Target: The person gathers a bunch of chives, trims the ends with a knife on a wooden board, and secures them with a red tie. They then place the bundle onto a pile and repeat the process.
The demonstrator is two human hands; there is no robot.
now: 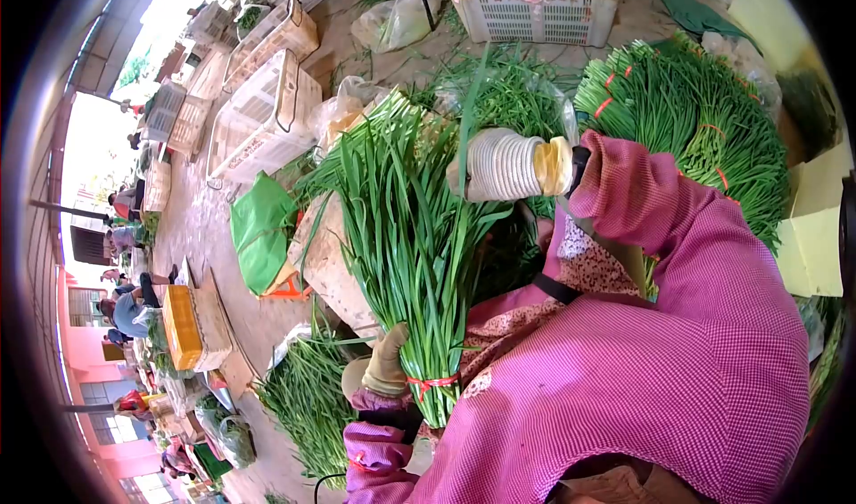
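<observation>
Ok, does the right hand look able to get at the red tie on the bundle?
Probably yes: the red tie shows uncovered, though the right hand is out by the leaves and the left hand grips the bundle nearby.

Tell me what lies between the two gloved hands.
A bundle of long green leaves lies between the left hand and the right hand, with a red tie near its lower end, as the head view shows.

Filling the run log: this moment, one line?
left hand: gripping red-banded greens bunch | right hand: by leaves, contact unclear
</observation>
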